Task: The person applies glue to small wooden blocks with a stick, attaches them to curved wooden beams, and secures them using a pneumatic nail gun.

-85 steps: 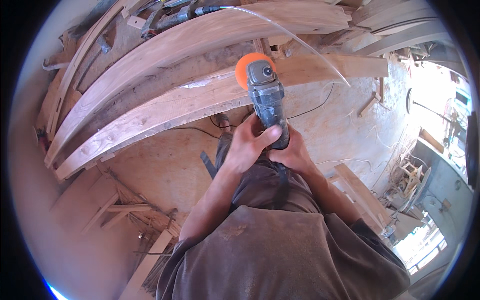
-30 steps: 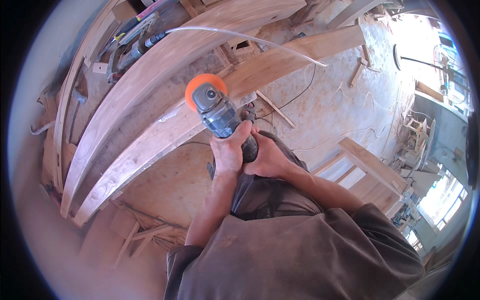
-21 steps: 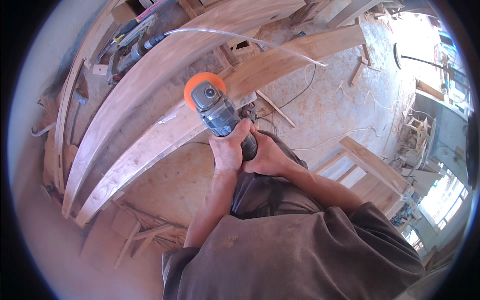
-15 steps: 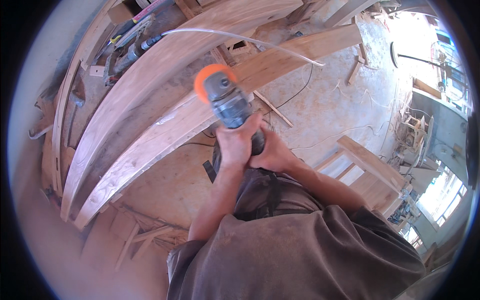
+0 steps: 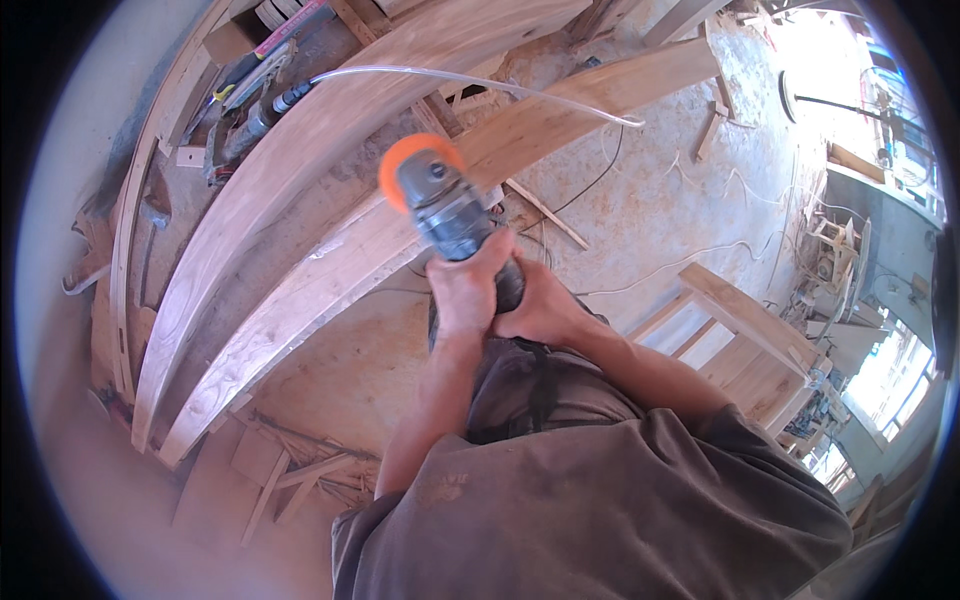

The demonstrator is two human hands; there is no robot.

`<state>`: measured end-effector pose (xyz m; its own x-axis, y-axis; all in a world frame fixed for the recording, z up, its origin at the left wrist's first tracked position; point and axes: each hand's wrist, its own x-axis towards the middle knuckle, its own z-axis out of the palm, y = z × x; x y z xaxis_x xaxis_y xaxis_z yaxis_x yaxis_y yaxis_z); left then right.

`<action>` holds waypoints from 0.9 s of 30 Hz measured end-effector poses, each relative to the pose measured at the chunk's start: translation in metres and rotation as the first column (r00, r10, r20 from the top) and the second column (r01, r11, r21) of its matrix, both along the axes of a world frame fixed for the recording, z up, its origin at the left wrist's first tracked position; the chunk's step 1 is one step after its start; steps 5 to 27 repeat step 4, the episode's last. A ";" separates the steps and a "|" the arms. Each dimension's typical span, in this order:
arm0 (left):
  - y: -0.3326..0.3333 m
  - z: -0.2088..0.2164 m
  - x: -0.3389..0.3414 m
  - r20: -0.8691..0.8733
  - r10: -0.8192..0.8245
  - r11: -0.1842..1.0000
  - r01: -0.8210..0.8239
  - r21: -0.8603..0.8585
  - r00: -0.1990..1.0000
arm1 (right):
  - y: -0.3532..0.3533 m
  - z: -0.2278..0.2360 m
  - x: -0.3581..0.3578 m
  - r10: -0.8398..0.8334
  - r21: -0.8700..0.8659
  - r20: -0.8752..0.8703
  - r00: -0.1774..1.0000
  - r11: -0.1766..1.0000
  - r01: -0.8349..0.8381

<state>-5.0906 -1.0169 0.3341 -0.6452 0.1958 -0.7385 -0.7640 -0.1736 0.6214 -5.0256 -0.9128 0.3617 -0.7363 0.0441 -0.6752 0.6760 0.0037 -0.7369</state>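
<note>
Both my hands grip an angle grinder [image 5: 450, 218] fitted with an orange disc [image 5: 396, 172]. My left hand [image 5: 465, 296] wraps the grey-blue body behind the head, and my right hand [image 5: 540, 303] is closed round the rear handle close to my waist. The disc is over the near curved wooden beam [image 5: 290, 292], around its middle; whether it touches the wood I cannot tell, since the tool head hides the spot. Beyond it lies a second, wider curved beam [image 5: 260, 165], its upper face smooth and pale.
At the far left, a power tool [image 5: 262, 120] and other hand tools lie behind the beams. A clear hose [image 5: 470, 77] arches over the beams. Wood offcuts [image 5: 285, 480] lie at lower left. To the right stand a wooden frame [image 5: 745, 310] and cables [image 5: 690, 275] on the floor.
The grinder and my hands have shifted very slightly left in the picture, with both grips unchanged. The surroundings have shifted a little with the view.
</note>
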 end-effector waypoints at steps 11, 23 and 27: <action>-0.002 0.006 -0.004 -0.032 -0.014 1.000 0.014 -0.006 0.999 | -0.001 -0.011 0.003 0.029 -0.024 -0.054 0.998 0.999 -0.030; -0.002 0.006 -0.004 -0.032 -0.014 1.000 0.014 -0.006 0.999 | -0.001 -0.011 0.003 0.029 -0.024 -0.054 0.998 0.999 -0.030; -0.002 0.006 -0.004 -0.032 -0.014 1.000 0.014 -0.006 0.999 | -0.001 -0.011 0.003 0.029 -0.024 -0.054 0.998 0.999 -0.030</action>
